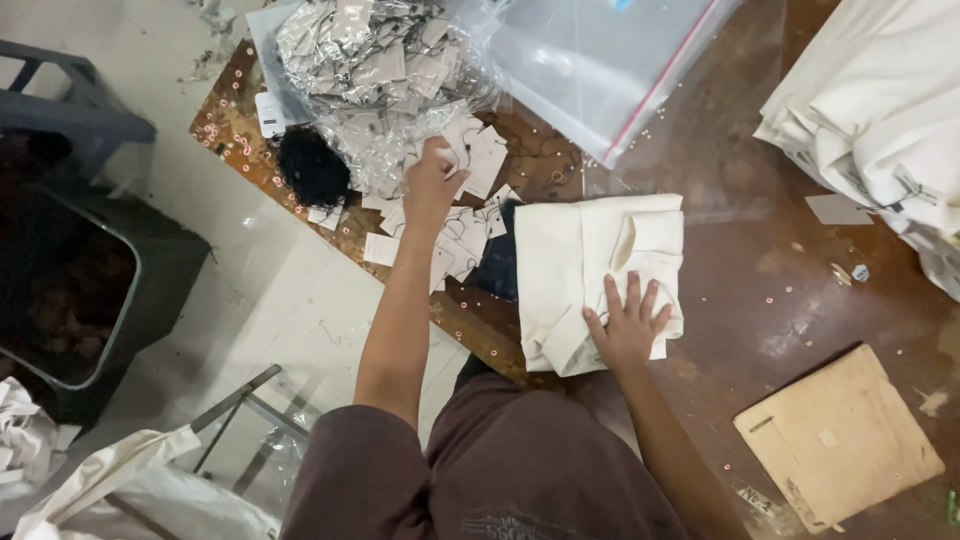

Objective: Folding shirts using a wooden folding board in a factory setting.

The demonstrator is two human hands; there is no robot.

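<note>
Cream folded garment (585, 265) (creased) under flat, open right hand (628, 325); left hand (432, 180) pinches tag (462, 160).

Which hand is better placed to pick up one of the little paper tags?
Probably the left hand: it is already on the paper tags. The right hand lies flat on the folded cream garment.

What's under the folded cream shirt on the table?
The folded cream shirt lies on the brown table, with the right hand pressing its lower edge. A dark item shows at its left edge. Anything beneath is covered.
</note>
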